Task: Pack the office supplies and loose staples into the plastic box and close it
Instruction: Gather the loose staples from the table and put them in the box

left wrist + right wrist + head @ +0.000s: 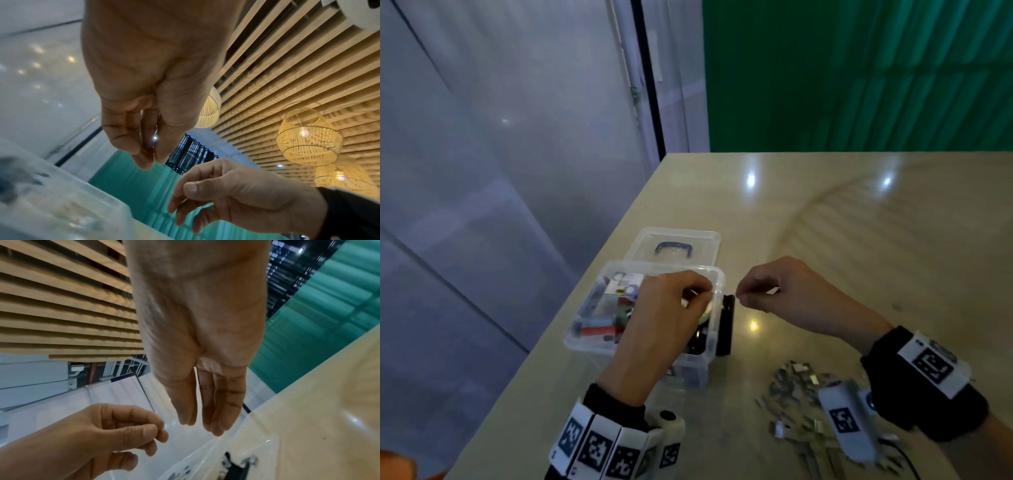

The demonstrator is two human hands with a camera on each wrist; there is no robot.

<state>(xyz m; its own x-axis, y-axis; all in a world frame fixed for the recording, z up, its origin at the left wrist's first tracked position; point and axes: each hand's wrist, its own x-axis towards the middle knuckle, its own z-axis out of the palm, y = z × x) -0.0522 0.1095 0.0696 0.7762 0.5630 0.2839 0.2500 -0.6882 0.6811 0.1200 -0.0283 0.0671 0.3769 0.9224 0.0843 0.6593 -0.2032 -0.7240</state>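
Note:
The clear plastic box [690, 371] stands open on the table, holding pens, a small carton and other supplies. My left hand [705, 295] hovers over its right half, thumb and forefinger pinching a small shiny staple piece [155, 138]. My right hand [739, 298] is level with it just outside the box's right rim, thumb pressed to forefinger on a tiny pale bit of staples. The two sets of fingertips are a short gap apart. A heap of loose staples [794, 383] lies on the table to the right, below my right wrist.
The box's clear lid [678, 236], with a dark handle, lies flat just behind the box. A black latch [725, 325] hangs on the box's right side. The table's left edge [571, 315] runs close beside the box. Bare beige tabletop [842, 240] stretches behind and to the right.

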